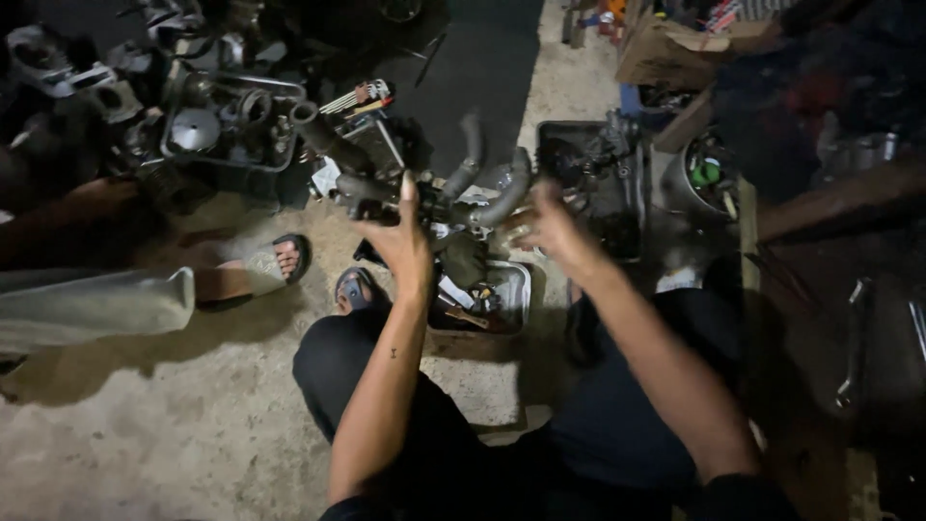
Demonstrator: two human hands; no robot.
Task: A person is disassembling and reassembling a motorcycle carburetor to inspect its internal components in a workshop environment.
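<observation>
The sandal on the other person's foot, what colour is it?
Black, as far as the dim light shows. The sandal is seen in the head view, on the concrete floor.

The right hand is motion-blurred, so whether its fingers close on the grey hose assembly cannot be told. The left hand covers part of that assembly. Another person's leg is cut off by the left edge. The right side lies in shadow, where the dark tools stay indistinct.
</observation>
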